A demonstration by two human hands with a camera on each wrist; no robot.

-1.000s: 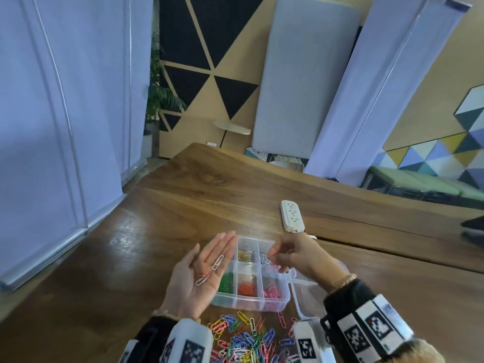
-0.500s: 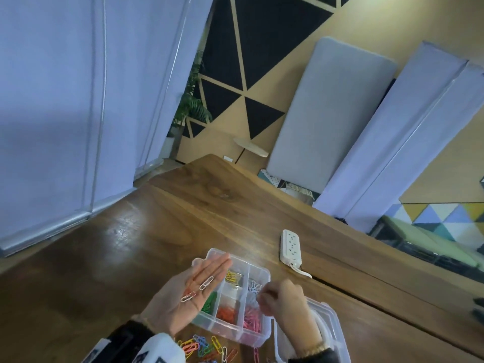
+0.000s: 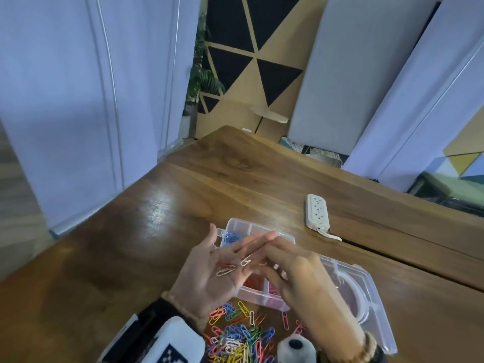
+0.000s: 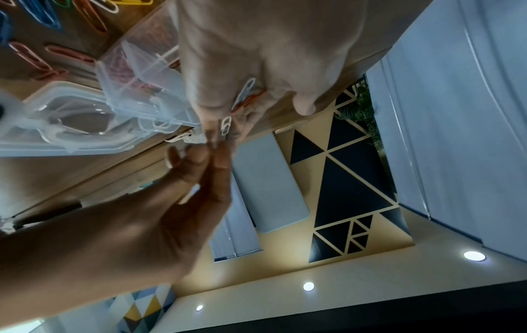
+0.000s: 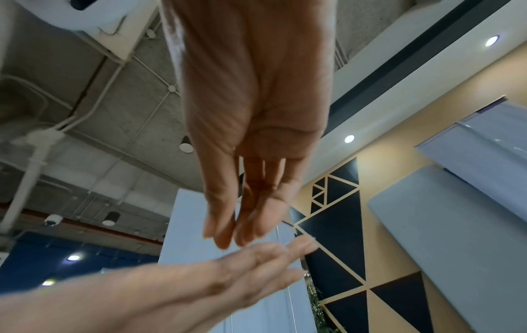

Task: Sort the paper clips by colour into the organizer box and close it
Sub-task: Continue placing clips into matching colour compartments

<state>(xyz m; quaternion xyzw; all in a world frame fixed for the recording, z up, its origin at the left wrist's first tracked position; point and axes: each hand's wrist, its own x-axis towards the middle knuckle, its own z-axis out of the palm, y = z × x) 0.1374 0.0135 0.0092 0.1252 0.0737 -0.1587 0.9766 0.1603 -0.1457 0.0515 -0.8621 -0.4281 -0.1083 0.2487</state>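
My left hand is held palm up over the near-left part of the organizer box, fingers straight and loosely together. Two white paper clips and a red one lie loose on the palm and finger bases.

My right hand reaches in from the right, its fingers extended and drawn close together; the tips meet the left fingertips. From the left wrist view I cannot tell if anything is pinched between them.

The organizer box sits open on the worktop. Blue clips show in a far compartment, red and pink in the near ones. Its clear lid lies flat to the right, partly under my right hand.

Pile of mixed clips on the worktop just in front of the box. White power strip lies beyond the box, apart from it.
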